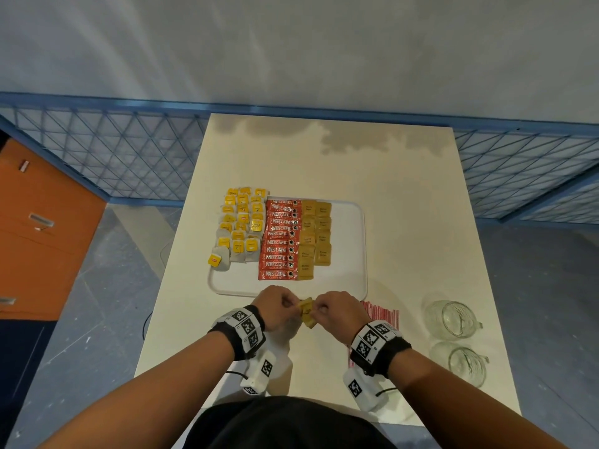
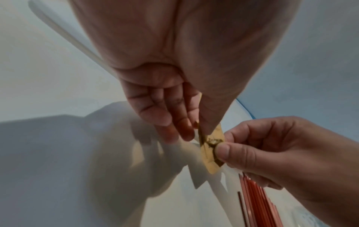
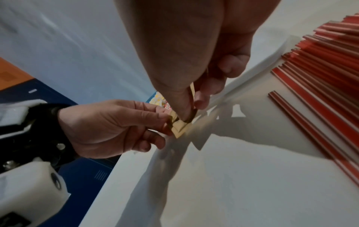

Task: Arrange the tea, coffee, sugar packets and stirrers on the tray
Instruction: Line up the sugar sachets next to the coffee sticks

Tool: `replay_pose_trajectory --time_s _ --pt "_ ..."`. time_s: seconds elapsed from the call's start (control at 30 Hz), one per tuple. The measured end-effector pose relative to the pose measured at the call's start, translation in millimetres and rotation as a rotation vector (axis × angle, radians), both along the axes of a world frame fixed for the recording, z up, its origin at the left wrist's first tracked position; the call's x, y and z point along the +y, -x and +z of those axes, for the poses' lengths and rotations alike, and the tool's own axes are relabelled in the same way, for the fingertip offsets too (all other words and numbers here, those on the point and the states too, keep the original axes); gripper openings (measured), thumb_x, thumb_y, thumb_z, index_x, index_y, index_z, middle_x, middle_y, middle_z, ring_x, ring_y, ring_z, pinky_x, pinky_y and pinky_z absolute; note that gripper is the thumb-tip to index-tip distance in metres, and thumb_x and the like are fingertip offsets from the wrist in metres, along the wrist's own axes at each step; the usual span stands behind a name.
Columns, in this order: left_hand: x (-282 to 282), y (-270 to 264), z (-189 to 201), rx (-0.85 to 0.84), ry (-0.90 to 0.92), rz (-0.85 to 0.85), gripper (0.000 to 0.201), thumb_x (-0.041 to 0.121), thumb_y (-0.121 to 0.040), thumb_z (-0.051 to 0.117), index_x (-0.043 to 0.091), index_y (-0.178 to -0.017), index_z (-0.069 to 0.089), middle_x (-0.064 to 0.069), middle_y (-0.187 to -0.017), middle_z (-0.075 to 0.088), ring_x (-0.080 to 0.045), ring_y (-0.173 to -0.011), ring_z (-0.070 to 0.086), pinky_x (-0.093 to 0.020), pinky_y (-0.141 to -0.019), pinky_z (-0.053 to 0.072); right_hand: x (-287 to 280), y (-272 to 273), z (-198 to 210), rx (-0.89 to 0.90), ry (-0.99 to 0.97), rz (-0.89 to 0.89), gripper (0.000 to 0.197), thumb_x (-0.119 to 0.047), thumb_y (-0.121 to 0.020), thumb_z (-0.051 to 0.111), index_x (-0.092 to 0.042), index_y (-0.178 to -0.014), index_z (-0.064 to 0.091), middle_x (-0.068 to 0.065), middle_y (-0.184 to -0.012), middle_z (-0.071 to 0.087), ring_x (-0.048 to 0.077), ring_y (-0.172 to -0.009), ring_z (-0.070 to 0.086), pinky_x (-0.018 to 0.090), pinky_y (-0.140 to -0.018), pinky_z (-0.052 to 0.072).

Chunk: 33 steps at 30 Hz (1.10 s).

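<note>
A white tray on the table holds yellow-tagged tea bags at its left, a column of red Nescafe coffee sticks in the middle and two columns of brown sugar packets to their right. Just in front of the tray, my left hand and right hand both pinch a small bunch of brown sugar packets between thumb and fingers, above the table. The packets show printed text in the left wrist view, and their corners in the right wrist view. Red stirrers lie on the table beside my right hand.
Two clear glass mugs stand at the table's right edge. An orange drawer cabinet is on the left, and a blue mesh fence runs behind the table. The stirrers fan out right of my hands.
</note>
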State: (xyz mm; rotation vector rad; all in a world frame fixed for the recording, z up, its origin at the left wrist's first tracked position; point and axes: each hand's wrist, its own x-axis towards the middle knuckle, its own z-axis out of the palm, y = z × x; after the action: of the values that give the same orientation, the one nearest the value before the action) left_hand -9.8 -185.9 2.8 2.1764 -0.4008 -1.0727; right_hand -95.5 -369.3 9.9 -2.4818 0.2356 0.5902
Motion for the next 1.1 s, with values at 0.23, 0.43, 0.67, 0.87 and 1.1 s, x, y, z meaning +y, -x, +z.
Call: replay_pose_trajectory --time_s 0.23,0.43,0.67,0.87,1.1 --pt "-9 -18 12 -0.073 0.078 -0.063 0.019 0.018 -0.091 0.071 0.030 -0.078 0.067 0.011 -0.077 0.068 -0.005 -0.074 0.063 -0.022 -0.072 0.047 -6 -6 12 -0.091 -0.131 -0.173 0.021 -0.044 -0.093 0.066 -0.031 -0.107 0.074 -0.011 -0.091 0.070 0.009 -0.081 0.064 0.031 -0.074 0.054" --pt "-13 -32 13 -0.117 0.083 -0.057 0.015 0.018 -0.091 0.071 0.029 -0.080 0.070 0.008 -0.079 0.070 -0.009 -0.077 0.065 -0.027 -0.077 0.053 -8 -18 15 -0.092 -0.144 -0.181 0.015 -0.035 -0.096 0.061 -0.030 -0.097 0.075 -0.011 -0.095 0.071 0.009 -0.085 0.063 0.036 -0.080 0.057" --pt "-6 -29 3 -0.216 -0.067 -0.017 0.010 0.019 -0.084 0.075 0.026 -0.085 0.067 0.008 -0.085 0.068 -0.010 -0.078 0.063 -0.020 -0.070 0.047 -24 -46 15 -0.063 -0.063 -0.273 0.023 -0.029 -0.097 0.058 -0.025 -0.076 0.065 -0.005 -0.083 0.068 0.017 -0.075 0.065 0.041 -0.072 0.059" --pt "4 -28 -6 -0.219 -0.175 -0.013 0.015 0.033 -0.079 0.079 0.028 -0.071 0.069 0.013 -0.075 0.068 -0.005 -0.075 0.062 -0.022 -0.068 0.047 -30 -62 6 0.032 -0.013 -0.368 0.026 -0.029 -0.097 0.058 -0.021 -0.075 0.068 0.000 -0.080 0.070 0.022 -0.074 0.068 0.036 -0.068 0.060" --pt "4 -26 -4 -0.233 -0.193 -0.003 0.016 0.038 -0.081 0.079 0.024 -0.075 0.075 0.010 -0.074 0.069 -0.007 -0.073 0.060 -0.022 -0.064 0.043 -27 -67 2 0.065 0.053 -0.382 0.021 -0.033 -0.098 0.056 -0.015 -0.090 0.065 0.003 -0.088 0.069 0.025 -0.081 0.068 0.039 -0.073 0.059"
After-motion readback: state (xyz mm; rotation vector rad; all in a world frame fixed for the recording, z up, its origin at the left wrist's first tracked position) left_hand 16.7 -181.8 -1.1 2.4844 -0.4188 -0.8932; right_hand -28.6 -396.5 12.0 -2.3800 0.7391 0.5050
